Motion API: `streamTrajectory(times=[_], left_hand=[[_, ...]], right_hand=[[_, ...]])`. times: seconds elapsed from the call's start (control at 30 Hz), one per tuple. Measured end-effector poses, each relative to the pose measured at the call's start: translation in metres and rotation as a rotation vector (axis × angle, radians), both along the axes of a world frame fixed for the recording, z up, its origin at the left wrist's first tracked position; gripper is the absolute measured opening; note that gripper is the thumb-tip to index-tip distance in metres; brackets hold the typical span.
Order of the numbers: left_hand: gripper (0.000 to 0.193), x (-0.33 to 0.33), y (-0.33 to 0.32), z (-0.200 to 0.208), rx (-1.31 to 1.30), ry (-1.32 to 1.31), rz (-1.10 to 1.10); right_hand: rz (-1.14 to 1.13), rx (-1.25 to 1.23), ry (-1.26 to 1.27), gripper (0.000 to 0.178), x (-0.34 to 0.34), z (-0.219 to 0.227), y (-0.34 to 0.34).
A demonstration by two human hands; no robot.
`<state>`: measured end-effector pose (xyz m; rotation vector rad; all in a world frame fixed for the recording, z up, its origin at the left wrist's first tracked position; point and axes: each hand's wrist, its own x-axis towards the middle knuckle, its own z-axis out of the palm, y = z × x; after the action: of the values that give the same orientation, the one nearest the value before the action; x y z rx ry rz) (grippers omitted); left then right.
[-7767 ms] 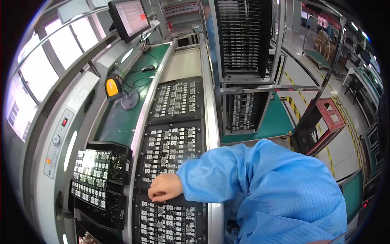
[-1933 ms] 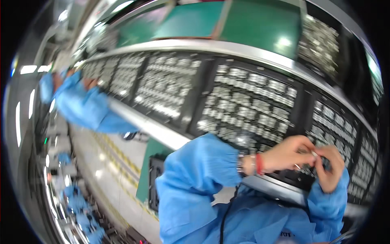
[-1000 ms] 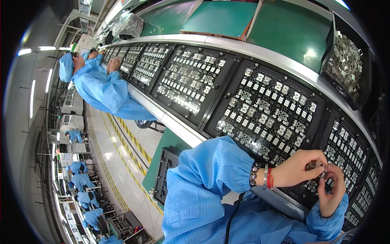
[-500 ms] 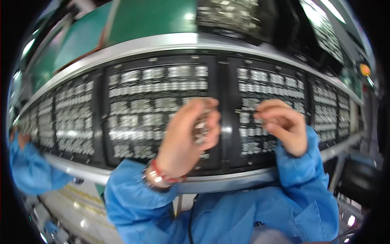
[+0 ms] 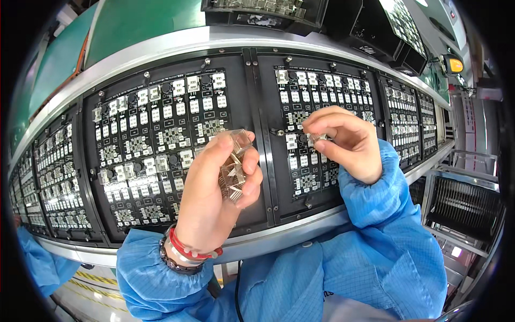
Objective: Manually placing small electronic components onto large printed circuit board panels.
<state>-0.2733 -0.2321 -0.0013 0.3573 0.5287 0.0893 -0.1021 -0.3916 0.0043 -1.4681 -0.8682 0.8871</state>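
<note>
My left hand point(image 5: 206, 185) is curled around several small clear plastic components with metal pins point(image 5: 232, 177). It hovers over the right side of a large circuit board panel point(image 5: 161, 134) in a black frame. Between the thumb and fingertips of my right hand point(image 5: 351, 142) is one small clear component with pins point(image 5: 316, 138). That hand is above the left part of a second circuit board panel point(image 5: 327, 99), whose rows of white and clear parts show around it. My right fingertips hide part of this panel.
More framed panels continue to the left point(image 5: 59, 182) and right point(image 5: 407, 118) along a metal rail point(image 5: 177, 45). Beyond the rail stands a black bin point(image 5: 263, 19) of pinned parts, beside a green surface point(image 5: 145, 21). A slotted black rack point(image 5: 461, 204) is at right; another person's blue sleeve point(image 5: 43, 263) is at left.
The view has shifted, so the panels and their divider sit farther left in the picture. Both hands still hold their components, and the blur has cleared.
</note>
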Motion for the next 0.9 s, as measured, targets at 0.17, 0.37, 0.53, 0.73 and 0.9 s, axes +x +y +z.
streamTrajectory(times=[0.17,0.37,0.53,0.73,0.9], left_hand=[[0.03,0.001,-0.001,-0.001,-0.002,0.012,-0.017],[0.03,0.0,-0.001,-0.001,-0.044,-0.022,-0.016],[0.029,0.0,-0.002,-0.002,-0.044,-0.016,-0.016],[0.029,0.0,-0.003,-0.003,-0.049,-0.027,-0.019],[0.029,0.001,-0.006,-0.003,-0.048,-0.035,-0.029]], right_hand=[[0.084,-0.074,-0.694,0.031,0.0,0.0,0.012],[0.132,-0.205,-0.918,0.04,-0.008,-0.005,0.016],[0.143,-0.243,-0.944,0.048,-0.008,-0.007,0.016],[0.132,-0.156,-0.981,0.044,-0.01,-0.012,0.018],[0.141,-0.191,-1.048,0.043,-0.015,-0.008,0.015]])
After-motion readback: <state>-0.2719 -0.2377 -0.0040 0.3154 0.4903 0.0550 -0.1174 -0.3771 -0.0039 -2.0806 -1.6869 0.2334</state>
